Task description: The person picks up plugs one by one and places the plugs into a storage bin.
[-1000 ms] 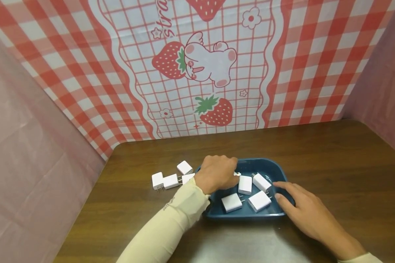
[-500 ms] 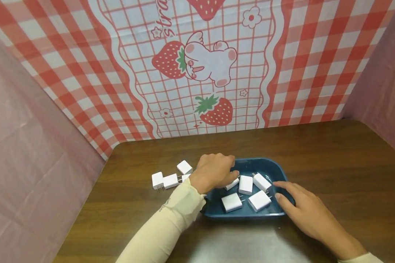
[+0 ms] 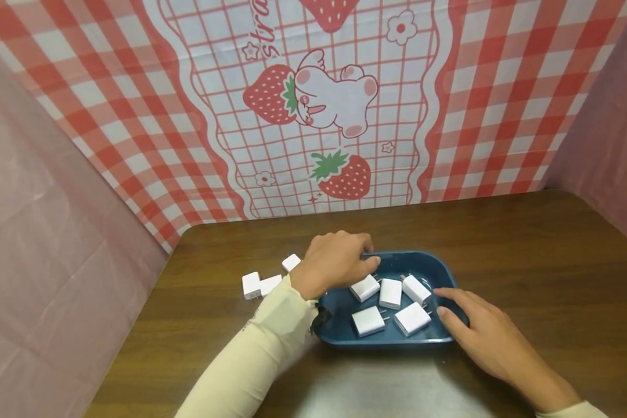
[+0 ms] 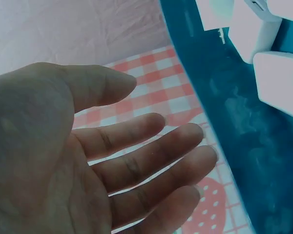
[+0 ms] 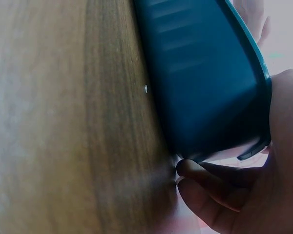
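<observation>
My left hand (image 3: pixel 337 261) hovers over the left end of a blue plastic tray (image 3: pixel 386 343). Its fingers are loosely spread and hold nothing, as the left wrist view shows. Inside the tray lie several white plug-in chargers; the nearest to that hand is a charger (image 3: pixel 364 288) on the tray's left side. My right hand (image 3: pixel 488 334) holds the tray's right end, thumb and index finger over the rim. In the right wrist view its other fingers (image 5: pixel 210 195) curl low against the tray's outside (image 5: pixel 200 87).
Left of the tray, on the brown wooden table (image 3: pixel 204 348), more white chargers lie: one at the left (image 3: pixel 251 285), one beside it (image 3: pixel 270 285), and one farther back (image 3: pixel 291 263). My left forearm covers part of that area. A red checked cloth (image 3: pixel 491 116) hangs behind the table.
My left hand has let go of a white charger, which now lies in the tray's left part. The hand has risen and drawn back left. The right hand stays put.
</observation>
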`<state>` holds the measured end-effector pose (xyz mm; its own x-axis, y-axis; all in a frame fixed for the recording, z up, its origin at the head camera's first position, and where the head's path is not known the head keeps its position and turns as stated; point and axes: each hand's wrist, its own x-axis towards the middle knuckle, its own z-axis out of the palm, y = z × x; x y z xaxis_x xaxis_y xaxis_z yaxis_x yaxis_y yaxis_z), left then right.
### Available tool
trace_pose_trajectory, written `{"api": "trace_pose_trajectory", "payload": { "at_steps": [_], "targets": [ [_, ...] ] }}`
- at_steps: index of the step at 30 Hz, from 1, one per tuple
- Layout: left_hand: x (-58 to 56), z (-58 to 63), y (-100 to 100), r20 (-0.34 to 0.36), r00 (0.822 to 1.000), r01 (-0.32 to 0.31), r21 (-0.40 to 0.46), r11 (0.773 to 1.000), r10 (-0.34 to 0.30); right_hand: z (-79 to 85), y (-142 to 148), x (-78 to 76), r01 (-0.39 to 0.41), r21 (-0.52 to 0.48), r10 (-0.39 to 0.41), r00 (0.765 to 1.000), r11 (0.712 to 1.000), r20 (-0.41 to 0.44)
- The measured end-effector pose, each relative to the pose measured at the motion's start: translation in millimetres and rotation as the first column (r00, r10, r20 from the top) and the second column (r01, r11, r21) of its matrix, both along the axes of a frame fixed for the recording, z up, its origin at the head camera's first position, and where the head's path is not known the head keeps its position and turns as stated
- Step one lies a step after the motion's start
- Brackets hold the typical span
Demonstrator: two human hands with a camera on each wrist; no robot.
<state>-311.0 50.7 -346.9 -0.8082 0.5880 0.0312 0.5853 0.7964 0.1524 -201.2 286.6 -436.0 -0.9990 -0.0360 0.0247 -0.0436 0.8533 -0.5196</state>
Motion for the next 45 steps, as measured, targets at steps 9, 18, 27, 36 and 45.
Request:
{"api": "trace_pose_trajectory", "payload": {
  "at_steps": [9,18,27,36,45],
  "targets": [
    [1.0,10.5,-22,-0.011,0.999,-0.047,0.032,0.998,0.047,1.4,0,-0.4,-0.01,-0.021,0.01,1.0,1.0,-0.001],
    [4.0,6.3,-42,-0.068,0.995,-0.072,0.054,0.996,0.075,0.4,0,0.5,0.0,-0.014,0.001,1.0,1.0,0.013],
    [4.7,-3.1,-67,-0.166,0.977,-0.121,0.074,0.99,0.132,-0.5,1,0.2,0.006,-0.015,-0.006,1.0,1.0,0.02],
    [2.5,-18.5,-98,-0.179,0.962,-0.194,0.092,0.977,0.207,0.4,0,-0.3,0.008,-0.005,-0.008,1.0,1.0,0.011],
    [4.0,-37.6,-117,-0.156,0.965,-0.203,0.058,0.978,0.209,0.9,0,0.4,0.007,-0.005,-0.007,1.0,1.0,0.021]
  ]
}}
